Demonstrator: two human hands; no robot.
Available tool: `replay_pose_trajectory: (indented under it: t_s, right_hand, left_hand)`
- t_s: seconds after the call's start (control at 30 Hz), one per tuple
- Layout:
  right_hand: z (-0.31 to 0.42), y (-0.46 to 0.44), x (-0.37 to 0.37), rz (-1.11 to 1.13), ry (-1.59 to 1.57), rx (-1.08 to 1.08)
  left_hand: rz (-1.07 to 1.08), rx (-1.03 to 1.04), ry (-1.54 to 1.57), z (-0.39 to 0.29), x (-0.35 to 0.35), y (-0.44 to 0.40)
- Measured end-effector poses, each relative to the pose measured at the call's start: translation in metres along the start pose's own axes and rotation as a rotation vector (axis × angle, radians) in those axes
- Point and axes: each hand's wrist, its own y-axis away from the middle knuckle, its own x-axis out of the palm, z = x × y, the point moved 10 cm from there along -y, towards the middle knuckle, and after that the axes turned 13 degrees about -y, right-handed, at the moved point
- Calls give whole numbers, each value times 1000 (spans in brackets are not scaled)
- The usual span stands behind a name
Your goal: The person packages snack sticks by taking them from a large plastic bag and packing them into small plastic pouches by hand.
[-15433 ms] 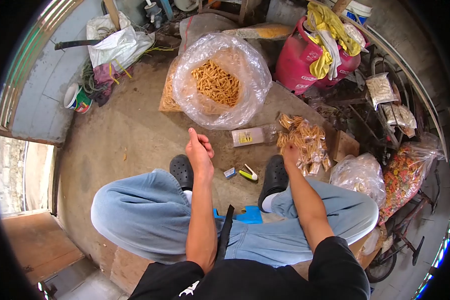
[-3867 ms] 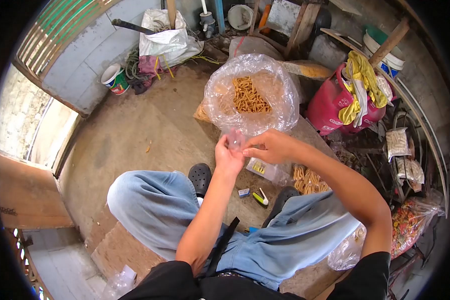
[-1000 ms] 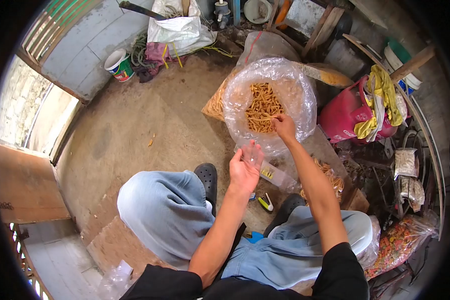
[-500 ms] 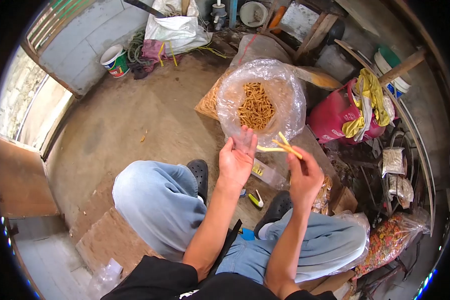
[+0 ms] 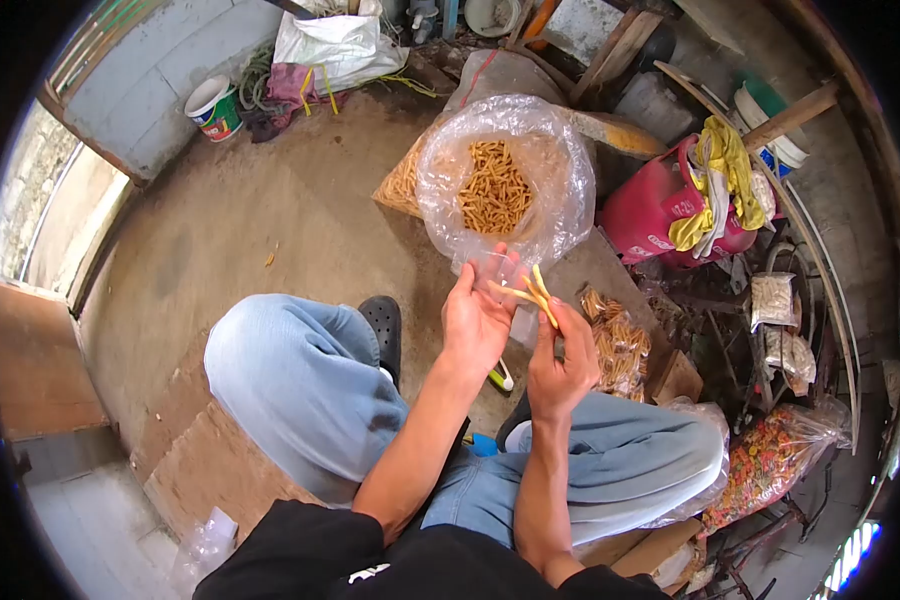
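Note:
My left hand is palm up, with its thumb out and fingers extended, holding what looks like a small clear plastic bag against the fingers. In my right hand are thin yellow strips, pinched between thumb and fingers; they cross and fan out toward the left hand. Whether they are separate or joined is unclear. Just beyond my hands stands a large clear plastic sack, its mouth open around brown stick-shaped snacks.
Packed snack bags lie right of my right hand. A green-and-white cutter-like tool is on the floor between my feet. A red bin with yellow cloths stands at the right, and a paint bucket by the wall.
Both hands have come closer together, the right one shifting left with the yellow strips, which now overlap the left fingers. The view has tilted slightly, so the scene sits higher.

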Motion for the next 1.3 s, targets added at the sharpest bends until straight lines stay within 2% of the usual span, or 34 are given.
replay_pose_trajectory:
  t_s: [0.23, 0.3, 0.53, 0.73, 0.93, 1.0, 1.3]
  right_hand:
    - [-12, 12, 8, 16, -78, 75]
    - [-15, 13, 9, 8, -132, 144]
    - [-39, 19, 2, -98, -310, 317]
    - [-39, 18, 3, -56, -325, 305]
    - [-46, 21, 10, -28, -378, 384]
    - [-43, 20, 8, -36, -359, 372]
    - [-48, 19, -8, -126, -418, 449]
  left_hand:
    - [80, -28, -18, 11, -9, -11]
    - [153, -96, 11, 16, -3, -8]
    - [100, -129, 83, 18, -13, -16]
    - [26, -92, 113, 14, -10, -12]
    - [128, -122, 56, 17, 0, -10]
    - [101, -74, 72, 12, -2, -10]
    - [43, -113, 142, 7, -17, -20]
